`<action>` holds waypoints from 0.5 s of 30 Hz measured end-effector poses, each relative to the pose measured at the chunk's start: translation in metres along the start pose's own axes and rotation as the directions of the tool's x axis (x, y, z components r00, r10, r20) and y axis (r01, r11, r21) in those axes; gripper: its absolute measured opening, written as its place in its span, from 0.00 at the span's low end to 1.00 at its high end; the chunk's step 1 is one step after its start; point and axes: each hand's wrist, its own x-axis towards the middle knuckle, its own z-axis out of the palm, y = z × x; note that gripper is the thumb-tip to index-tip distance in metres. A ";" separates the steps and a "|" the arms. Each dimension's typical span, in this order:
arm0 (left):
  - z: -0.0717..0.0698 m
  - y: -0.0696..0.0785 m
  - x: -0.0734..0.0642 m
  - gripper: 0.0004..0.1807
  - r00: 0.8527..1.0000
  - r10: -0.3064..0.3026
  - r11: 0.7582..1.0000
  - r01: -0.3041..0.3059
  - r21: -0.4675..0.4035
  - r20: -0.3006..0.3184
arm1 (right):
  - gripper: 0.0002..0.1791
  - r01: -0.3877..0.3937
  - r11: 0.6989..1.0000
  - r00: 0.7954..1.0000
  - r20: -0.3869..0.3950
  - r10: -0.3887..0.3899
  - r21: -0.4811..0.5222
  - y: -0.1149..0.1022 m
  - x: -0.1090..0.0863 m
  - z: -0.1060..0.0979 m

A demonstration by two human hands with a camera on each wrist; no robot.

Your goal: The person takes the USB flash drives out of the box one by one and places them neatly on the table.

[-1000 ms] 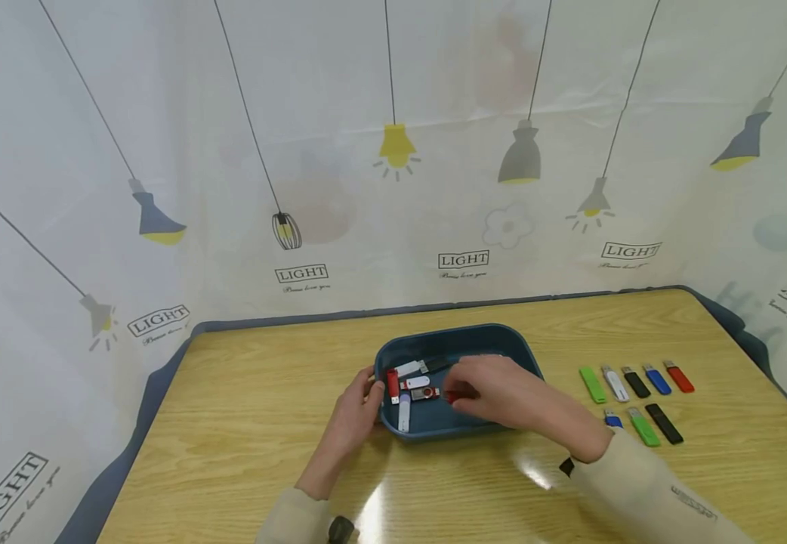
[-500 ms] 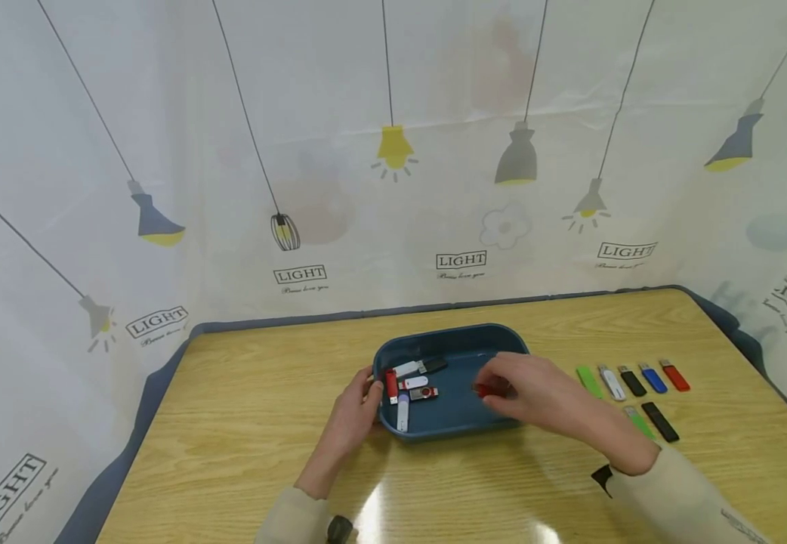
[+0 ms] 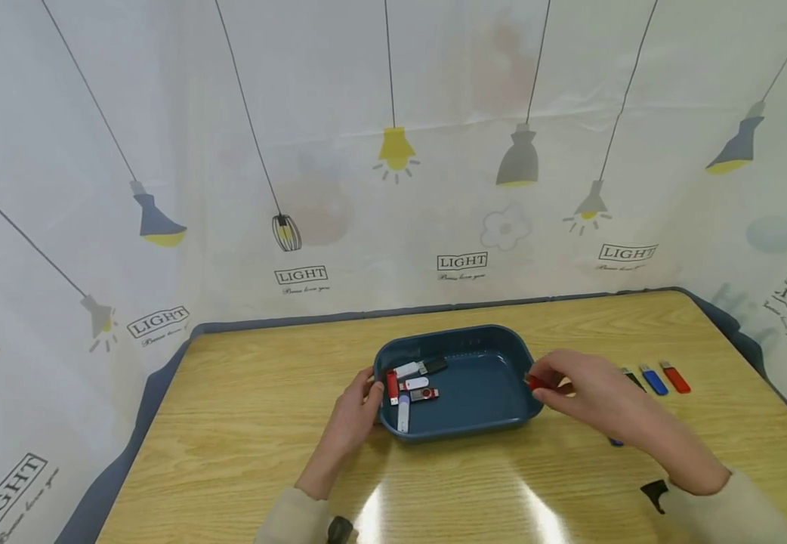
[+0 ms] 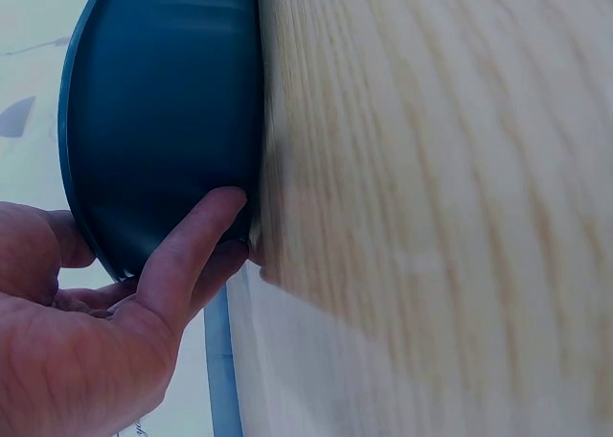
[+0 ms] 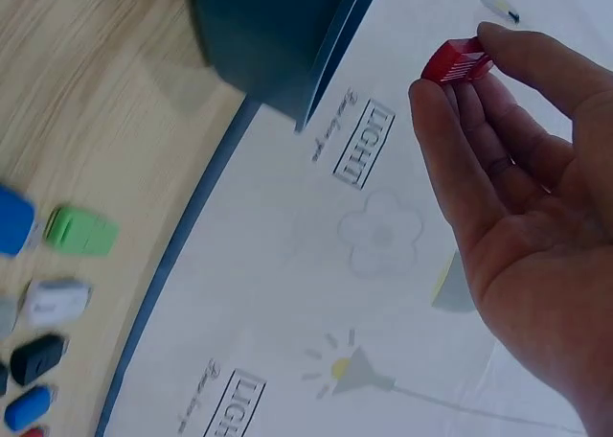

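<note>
My left hand (image 3: 353, 412) holds the left end of a dark blue plastic bin (image 3: 478, 397), its thumb at the rim and its fingers along the outer wall (image 4: 182, 102). Several USB sticks lie in the bin's left half, among them a red one (image 3: 392, 387), a black one (image 3: 436, 366) and a white one with a purple end (image 3: 403, 415). Over the bin's right rim, my right hand (image 3: 591, 389) pinches a small red USB stick (image 5: 450, 63) between thumb and fingertips, raised above the table. Most of that stick is hidden in the head view.
On the wooden table (image 3: 264, 393) right of the bin lie more USB sticks, including a blue one (image 3: 654, 380), a red one (image 3: 675, 377) and a green one (image 5: 84, 231). My right forearm covers part of them in the head view. A lamp-patterned curtain (image 3: 366, 227) hangs behind.
My right hand has moved right with the red USB stick, from over the bin's middle to its right rim. My left hand and the bin have stayed in place.
</note>
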 end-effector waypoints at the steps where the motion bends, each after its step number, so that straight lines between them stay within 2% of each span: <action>1: 0.000 0.000 0.000 0.24 1.000 -0.002 1.000 0.002 0.002 0.000 | 0.09 -0.010 1.000 1.000 -0.014 0.010 -0.008 0.003 -0.003 -0.002; 7: 0.000 0.000 0.001 0.24 1.000 -0.014 1.000 0.014 0.008 -0.003 | 0.10 -0.064 0.997 0.995 -0.082 0.060 -0.041 0.020 -0.021 -0.010; 15: 0.001 0.000 0.001 0.24 1.000 -0.023 1.000 0.023 0.007 -0.002 | 0.10 -0.101 0.994 0.992 -0.075 0.097 -0.046 0.048 -0.037 -0.018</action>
